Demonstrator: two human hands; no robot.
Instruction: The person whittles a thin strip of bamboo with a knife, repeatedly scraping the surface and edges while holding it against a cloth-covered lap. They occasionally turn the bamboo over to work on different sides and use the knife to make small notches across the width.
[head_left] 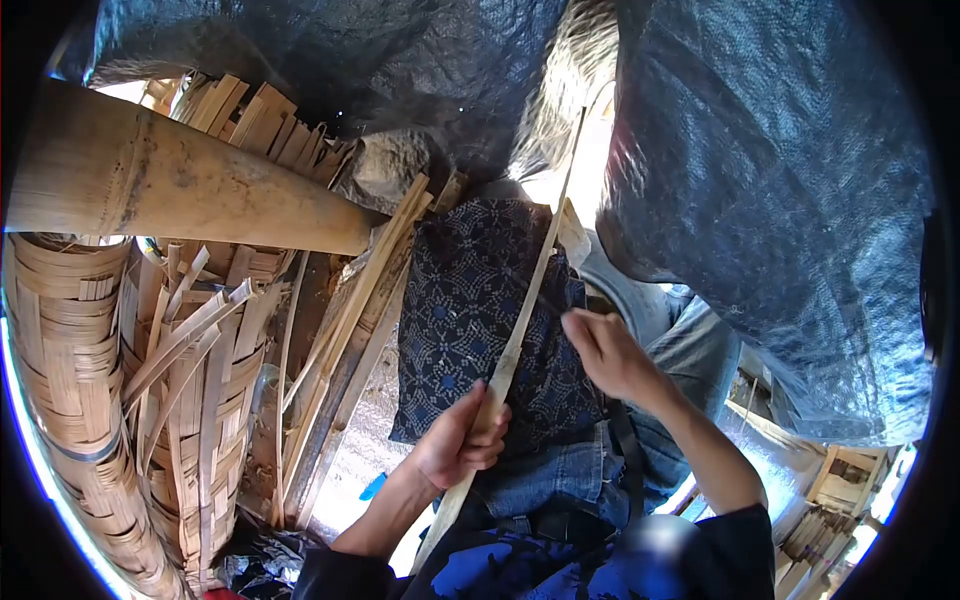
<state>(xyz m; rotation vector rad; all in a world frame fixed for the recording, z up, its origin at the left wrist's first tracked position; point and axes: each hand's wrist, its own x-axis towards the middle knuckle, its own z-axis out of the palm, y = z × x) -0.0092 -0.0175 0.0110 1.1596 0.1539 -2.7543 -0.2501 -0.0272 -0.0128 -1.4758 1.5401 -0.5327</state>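
A long, pale bamboo strip slants from my lap up toward the bright gap in the tarp. Around its lower part my left hand is closed, with the thumb lying along the strip. My right hand is closed just right of the strip, at about the middle of its length. Something thin and dark seems to extend from that fist toward the strip, but its kind is not clear. Beneath the strip, a dark patterned cloth covers my legs over blue jeans.
A thick bamboo pole juts in from the left. Below it stand woven bamboo baskets and loose split strips. Dark tarp hangs ahead and to the right. A small blue object lies beside my left forearm.
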